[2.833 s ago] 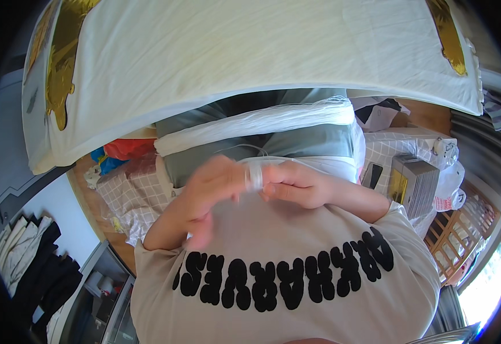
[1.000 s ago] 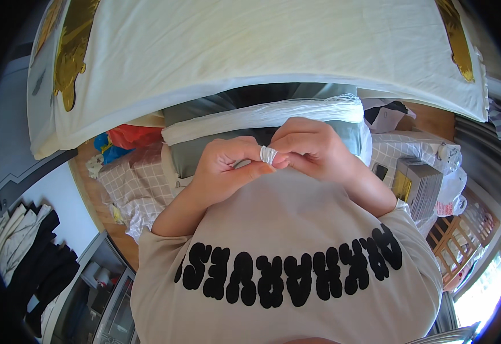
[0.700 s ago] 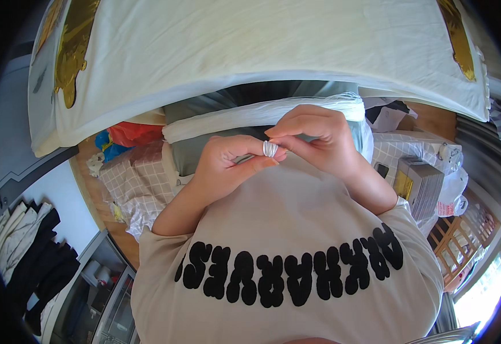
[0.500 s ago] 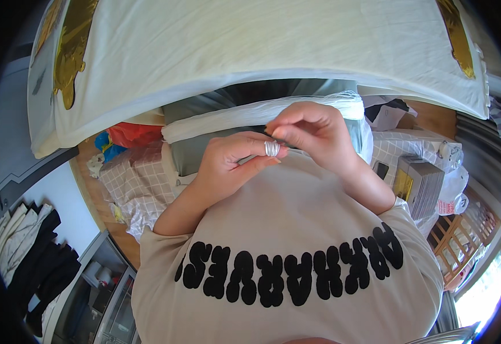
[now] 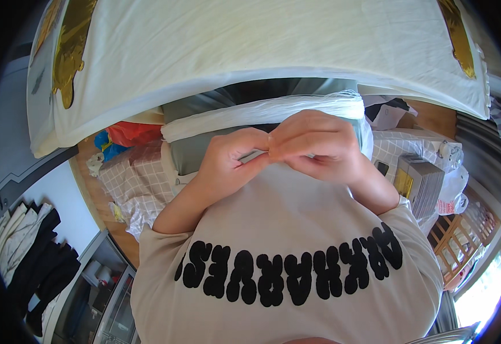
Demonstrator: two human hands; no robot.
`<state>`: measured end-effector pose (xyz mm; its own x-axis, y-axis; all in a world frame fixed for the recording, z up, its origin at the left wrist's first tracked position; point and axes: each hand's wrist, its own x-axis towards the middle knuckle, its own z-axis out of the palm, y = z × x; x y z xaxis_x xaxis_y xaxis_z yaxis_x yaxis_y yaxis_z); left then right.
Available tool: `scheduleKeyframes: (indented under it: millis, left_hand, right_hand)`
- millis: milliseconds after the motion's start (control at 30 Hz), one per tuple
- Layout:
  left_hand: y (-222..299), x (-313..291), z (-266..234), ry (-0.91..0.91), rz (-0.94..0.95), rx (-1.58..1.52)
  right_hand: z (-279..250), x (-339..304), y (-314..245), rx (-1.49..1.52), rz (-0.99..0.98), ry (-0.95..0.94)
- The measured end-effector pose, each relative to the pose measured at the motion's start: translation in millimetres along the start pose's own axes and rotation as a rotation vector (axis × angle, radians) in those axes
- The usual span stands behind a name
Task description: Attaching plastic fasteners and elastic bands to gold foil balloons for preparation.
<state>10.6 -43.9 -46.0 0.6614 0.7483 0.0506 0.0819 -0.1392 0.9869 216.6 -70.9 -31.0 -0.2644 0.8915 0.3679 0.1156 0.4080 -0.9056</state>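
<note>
Head view: left hand [image 5: 231, 159] and right hand [image 5: 322, 144] meet at the fingertips in front of the beige shirt [image 5: 285, 212]. Left grip: thumb and index converge, tips hidden behind right fingers, can't tell if pinching. Right grip: fingers curled over left tips, contents hidden, can't tell. White thread bundle [image 5: 222, 120] lies across grey-green trousers [image 5: 186, 159]. Cream cloth [image 5: 262, 40] beyond.

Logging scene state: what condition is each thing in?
Left hand: fingers bent, tips hidden.
Right hand: fingers curled, meeting the left hand's fingertips.
White thread bundle: lying across the lap, strands loose at its right end.
White cloth: draped, lightly wrinkled.
Phone: lying, visible face dark.
Red bag: crumpled.
</note>
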Motion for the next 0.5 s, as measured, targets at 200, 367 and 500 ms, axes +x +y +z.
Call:
scheduleKeyframes:
  millis: [200,367,500]
  left_hand:
    - [-0.7,-1.9,0.6,-0.093,-0.111,-0.053]
    - [-1.3,-1.8,-1.4,-0.045,-0.179,-0.100]
    - [-2.0,-0.9,-3.3,-0.042,-0.203,-0.104]
  right_hand:
    - [-12.3,-0.6,4.8,0.326,0.047,-0.072]
    - [-1.6,-1.0,1.0,0.033,0.174,-0.046]
    - [-3.0,-1.7,-1.3,-0.036,0.000,-0.081]
